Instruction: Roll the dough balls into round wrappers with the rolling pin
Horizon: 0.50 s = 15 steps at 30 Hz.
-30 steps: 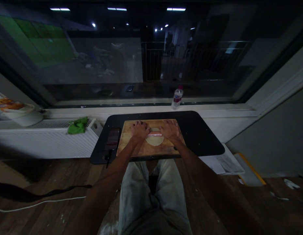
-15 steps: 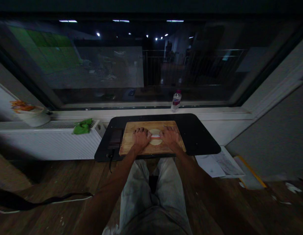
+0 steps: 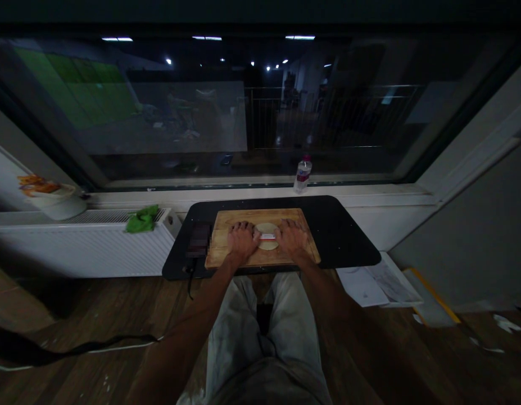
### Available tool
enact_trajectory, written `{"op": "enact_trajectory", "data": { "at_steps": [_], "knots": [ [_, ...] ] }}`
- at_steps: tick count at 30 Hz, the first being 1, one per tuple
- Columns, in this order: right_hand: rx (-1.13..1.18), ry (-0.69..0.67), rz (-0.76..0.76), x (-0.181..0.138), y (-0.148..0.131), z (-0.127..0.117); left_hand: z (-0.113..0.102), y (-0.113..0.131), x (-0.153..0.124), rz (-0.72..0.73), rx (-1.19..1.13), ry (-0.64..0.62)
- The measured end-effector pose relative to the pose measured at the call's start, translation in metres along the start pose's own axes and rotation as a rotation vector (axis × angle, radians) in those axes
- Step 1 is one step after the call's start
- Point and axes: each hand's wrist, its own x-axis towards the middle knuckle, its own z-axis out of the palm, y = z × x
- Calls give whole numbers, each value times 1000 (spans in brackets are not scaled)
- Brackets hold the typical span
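Note:
A pale, flat round of what looks like dough point(image 3: 267, 228) lies on a wooden cutting board point(image 3: 226, 216). Across its middle runs a short white bar with an orange-red edge point(image 3: 267, 237); its exact kind is unclear, and both of its ends are hidden by my hands. At the left end my left hand point(image 3: 243, 239) is closed, thumb toward the bar, knuckles up. My right hand point(image 3: 291, 237) is closed in the same way at the right end. Both hands rest low over the board, on either side of the dough.
The board sits on a black tabletop point(image 3: 344, 236). Left of it lies a dark, partly pixelated object point(image 3: 198, 239) with a cable. A water bottle point(image 3: 303, 175) stands on the windowsill. A green cloth point(image 3: 143, 218) and a white pot point(image 3: 62, 203) are on the radiator point(image 3: 95, 244).
The bar and both hands stay at nearly the same spot over the dough. My right hand's fingers have shifted slightly; the camera view has moved a little.

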Motion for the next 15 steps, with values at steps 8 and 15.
{"op": "enact_trajectory", "data": {
  "at_steps": [8, 15],
  "knots": [
    [28, -21, 27, 18, -2, 1, -3, -1, 19, -6, 14, -10],
    [24, -29, 18, 42, -1, 6, -4, -4, 42, -3, 27, -45]
  ]
}}
